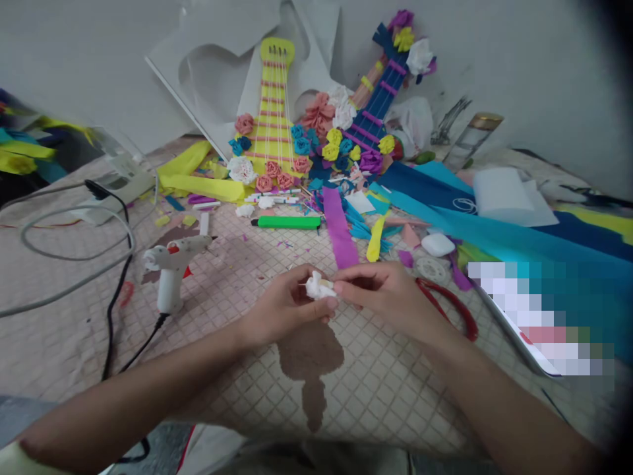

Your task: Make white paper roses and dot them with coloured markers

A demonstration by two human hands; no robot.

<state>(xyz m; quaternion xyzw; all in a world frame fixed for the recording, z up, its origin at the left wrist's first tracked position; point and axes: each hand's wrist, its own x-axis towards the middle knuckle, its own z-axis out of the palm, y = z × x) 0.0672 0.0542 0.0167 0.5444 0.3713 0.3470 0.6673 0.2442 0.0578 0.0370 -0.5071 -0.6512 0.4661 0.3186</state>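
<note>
A small white crepe paper flower [319,285] is held between both hands above the patterned tabletop [390,369]. My left hand [291,300] pinches it from the left, thumb in front and fingers behind. From the right, my right hand [383,290] closes thumb and fingers on the flower's edge. A purple paper strip [340,227] lies just behind the hands. Red-handled scissors [457,310] rest beside my right wrist, partly hidden by it. Off to the left stands a white glue gun [171,284] with its cord trailing toward me.
A yellow paper guitar [273,112] and a blue one [370,115] with paper flowers lean at the back. A green marker [289,222] lies before them. Blue crepe paper [519,231] and a blurred-out phone or tablet [534,323] are right; a power strip [116,191] and cables are left.
</note>
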